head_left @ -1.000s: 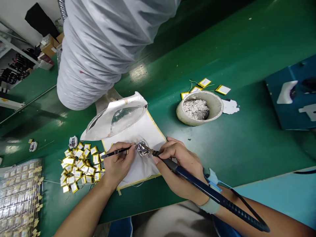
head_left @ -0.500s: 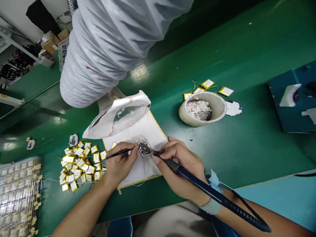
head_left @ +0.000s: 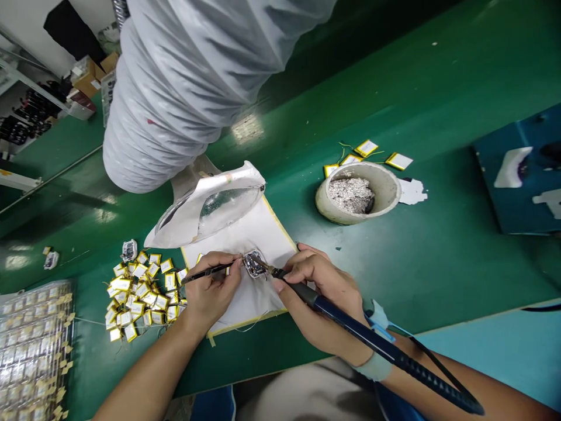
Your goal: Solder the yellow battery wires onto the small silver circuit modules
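Observation:
A small white-rimmed device with an exposed circuit board (head_left: 255, 264) lies on the white sheet (head_left: 232, 299). My right hand (head_left: 322, 292) grips a dark soldering iron (head_left: 350, 324), its metal tip at the upper right part of the board. From the left, my left hand (head_left: 214, 291) pinches dark tweezers (head_left: 205, 272), whose points reach the board's left edge. Whether the tweezers clasp a wire there is too small to tell. Behind the hands, a magnifier lens (head_left: 230, 204) with a white cover stands tilted over the sheet.
A pile of yellow-edged batteries (head_left: 142, 292) lies left of the sheet, near clear trays (head_left: 33, 351). A pot of metallic shavings (head_left: 324, 202) stands right, with several batteries behind it. A grey duct hose (head_left: 188, 88) hangs above. A blue box (head_left: 517, 210) is far right.
The view has shifted very slightly. My hands stay almost in place, with the iron's tip and the tweezers still at the board.

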A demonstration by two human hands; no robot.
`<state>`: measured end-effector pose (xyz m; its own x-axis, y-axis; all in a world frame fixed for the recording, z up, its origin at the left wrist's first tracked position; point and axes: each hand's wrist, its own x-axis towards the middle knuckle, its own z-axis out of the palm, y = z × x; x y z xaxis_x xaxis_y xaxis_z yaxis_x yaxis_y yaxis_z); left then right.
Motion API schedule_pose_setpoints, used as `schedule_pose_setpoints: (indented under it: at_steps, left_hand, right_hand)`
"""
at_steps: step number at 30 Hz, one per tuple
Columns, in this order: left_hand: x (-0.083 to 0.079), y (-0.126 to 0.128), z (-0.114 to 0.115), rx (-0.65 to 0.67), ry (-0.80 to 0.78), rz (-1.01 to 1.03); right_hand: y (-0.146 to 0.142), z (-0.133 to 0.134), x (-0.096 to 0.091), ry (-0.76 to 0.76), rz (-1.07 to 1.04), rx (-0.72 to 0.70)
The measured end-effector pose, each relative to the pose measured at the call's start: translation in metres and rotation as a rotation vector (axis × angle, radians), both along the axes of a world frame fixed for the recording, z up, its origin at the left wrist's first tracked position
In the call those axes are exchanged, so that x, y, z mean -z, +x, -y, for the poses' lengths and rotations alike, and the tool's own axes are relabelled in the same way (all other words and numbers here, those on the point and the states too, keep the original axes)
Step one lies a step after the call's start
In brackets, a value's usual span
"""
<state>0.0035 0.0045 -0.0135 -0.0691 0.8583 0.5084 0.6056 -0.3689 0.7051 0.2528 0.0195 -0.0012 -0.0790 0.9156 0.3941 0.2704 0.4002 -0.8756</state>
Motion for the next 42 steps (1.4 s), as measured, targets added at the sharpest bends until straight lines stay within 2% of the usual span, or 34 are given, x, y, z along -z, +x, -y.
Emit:
schedule_pose_setpoints:
  at_steps: [7, 14, 23, 30, 34, 38, 42]
  left_hand:
    - [0.001, 0.004, 0.002, -0.021, -0.019, 0.010]
    - [0.000, 0.001, 0.000, 0.022, -0.018, -0.001]
    - [0.003, -0.001, 0.002, 0.016, -0.039, 0.010]
    - [0.008, 0.003, 0.002, -0.014, -0.055, 0.036]
    - [0.001, -0.004, 0.004, 0.017, -0.023, 0.039]
    - [-0.016, -0.019, 0.006, 0.061, 0.090, -0.087]
    - [-0.023, -0.010, 0.009, 0.163, -0.009, -0.476]
  right_hand:
    - [0.000, -0.001, 0.000, 0.022, 0.040, -0.012]
    - [-0.003, 0.000, 0.001, -0.004, 0.003, -0.009]
    - [-0.001, -0.003, 0.000, 0.050, 0.064, -0.046]
    - [0.004, -0.002, 0.000, 0.027, -0.017, 0.036]
    - [0.001, -0.002, 0.002, 0.066, -0.049, 0.088]
    - [-0.004, -0.007, 0.002, 0.132, -0.077, 0.141]
    - [-0.003, -0.010, 0.004, 0.179, -0.084, 0.146]
